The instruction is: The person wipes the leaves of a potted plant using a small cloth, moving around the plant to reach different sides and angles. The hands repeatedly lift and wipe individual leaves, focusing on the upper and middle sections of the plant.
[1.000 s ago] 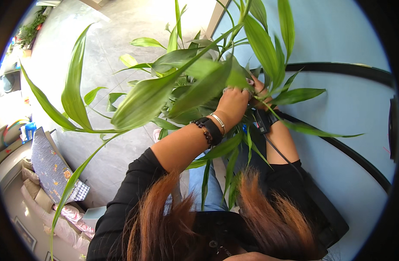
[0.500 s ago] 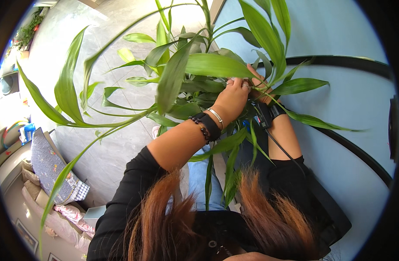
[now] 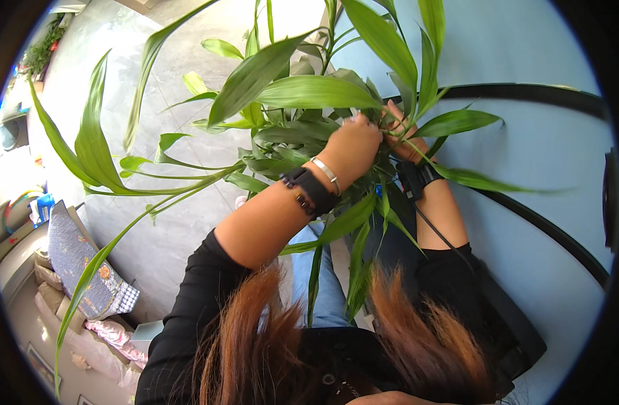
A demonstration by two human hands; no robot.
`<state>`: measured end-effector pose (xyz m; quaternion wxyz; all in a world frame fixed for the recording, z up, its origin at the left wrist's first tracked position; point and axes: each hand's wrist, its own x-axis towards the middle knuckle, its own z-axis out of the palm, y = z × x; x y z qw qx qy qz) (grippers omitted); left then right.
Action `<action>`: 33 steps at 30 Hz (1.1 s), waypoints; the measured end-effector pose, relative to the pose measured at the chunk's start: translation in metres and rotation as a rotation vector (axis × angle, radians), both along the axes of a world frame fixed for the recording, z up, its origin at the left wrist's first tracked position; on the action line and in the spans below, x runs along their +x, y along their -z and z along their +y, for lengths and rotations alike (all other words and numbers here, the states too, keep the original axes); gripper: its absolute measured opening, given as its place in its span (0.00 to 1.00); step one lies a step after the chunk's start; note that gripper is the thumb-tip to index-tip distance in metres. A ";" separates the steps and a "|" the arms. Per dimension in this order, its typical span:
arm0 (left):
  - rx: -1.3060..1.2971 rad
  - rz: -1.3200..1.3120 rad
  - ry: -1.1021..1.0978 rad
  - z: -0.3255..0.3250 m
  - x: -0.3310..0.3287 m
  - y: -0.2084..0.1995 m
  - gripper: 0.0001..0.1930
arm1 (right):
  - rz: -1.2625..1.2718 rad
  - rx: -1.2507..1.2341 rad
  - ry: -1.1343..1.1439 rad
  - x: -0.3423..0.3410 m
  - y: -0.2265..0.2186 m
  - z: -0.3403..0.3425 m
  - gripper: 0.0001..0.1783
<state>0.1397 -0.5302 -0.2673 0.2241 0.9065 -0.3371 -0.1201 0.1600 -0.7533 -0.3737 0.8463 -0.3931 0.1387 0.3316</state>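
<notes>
A tall leafy houseplant [image 3: 309, 94] with long green blades spreads in front of me. My left hand [image 3: 354, 150] is closed in the middle of the foliage, its knuckles up; what its fingers hold is hidden behind a broad leaf. Close on its right, my right hand [image 3: 402, 138] reaches in from below, its fingers bent among leaves and stems. What it grips is covered by the foliage. A black band, dark beads and a silver bangle circle my left wrist. A black device [image 3: 412, 179] with a cable is strapped on my right wrist.
A pale blue surface [image 3: 525, 155] with a curved black strip [image 3: 525, 96] lies to the right. Grey floor tiles [image 3: 188, 270] stretch to the left. A grey patterned cover [image 3: 87, 263] and pink fabric [image 3: 117, 341] are at the far left.
My left forearm has shifted a little left, its hand moving slightly away from the right hand. Several leaves have swung left. The right arm has hardly moved.
</notes>
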 end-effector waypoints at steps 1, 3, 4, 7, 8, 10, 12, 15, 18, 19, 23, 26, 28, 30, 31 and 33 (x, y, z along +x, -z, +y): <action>-0.045 -0.052 -0.092 -0.005 0.001 0.005 0.08 | -0.069 -0.160 -0.061 -0.001 -0.005 0.000 0.19; -0.014 -0.024 -0.173 -0.009 0.008 0.012 0.09 | -0.039 -0.303 -0.071 -0.003 -0.021 0.009 0.20; -0.067 -0.208 -0.187 -0.006 0.015 0.014 0.09 | 0.094 -0.168 0.042 -0.004 -0.029 0.014 0.21; 0.090 -0.160 -0.324 -0.004 0.022 0.011 0.10 | 0.076 -0.053 0.095 -0.007 -0.046 0.024 0.26; -0.364 -0.028 -0.464 -0.004 0.018 0.009 0.11 | -0.056 -0.083 0.061 -0.011 -0.048 0.025 0.29; -0.446 -0.160 -0.365 -0.010 0.019 0.011 0.12 | -0.179 -0.204 0.054 -0.011 -0.043 0.025 0.27; -0.424 -0.142 -0.235 -0.019 0.019 0.017 0.12 | -0.272 -0.278 0.122 -0.007 -0.029 0.024 0.23; -0.224 0.049 -0.386 -0.025 0.041 0.033 0.12 | -0.559 -0.772 -0.132 -0.007 -0.020 0.017 0.18; -0.297 -0.337 -0.505 -0.016 0.058 0.032 0.07 | -0.545 -0.748 -0.258 -0.009 -0.032 0.014 0.15; -0.335 -0.403 -0.498 -0.012 0.060 0.029 0.06 | -0.374 -0.592 -0.217 -0.010 -0.039 0.015 0.15; -0.498 -0.185 -0.468 -0.014 0.027 0.006 0.09 | -0.090 -0.060 0.217 0.003 -0.059 0.031 0.12; -0.558 -0.062 -0.311 -0.018 0.015 0.011 0.13 | -0.137 -0.092 0.221 0.009 -0.067 0.034 0.25; -0.402 -0.013 -0.215 -0.019 0.020 0.021 0.13 | -0.163 -0.188 0.131 0.012 -0.067 0.036 0.33; -0.395 -0.139 -0.053 -0.018 0.032 0.027 0.15 | -0.093 -0.025 0.114 0.011 -0.066 0.036 0.36; -0.543 -0.073 -0.106 -0.020 0.035 0.027 0.14 | -0.025 -0.056 0.160 0.010 -0.067 0.036 0.31; -0.658 0.138 -0.193 -0.022 0.041 0.020 0.14 | -0.119 -0.110 0.170 0.006 -0.068 0.037 0.22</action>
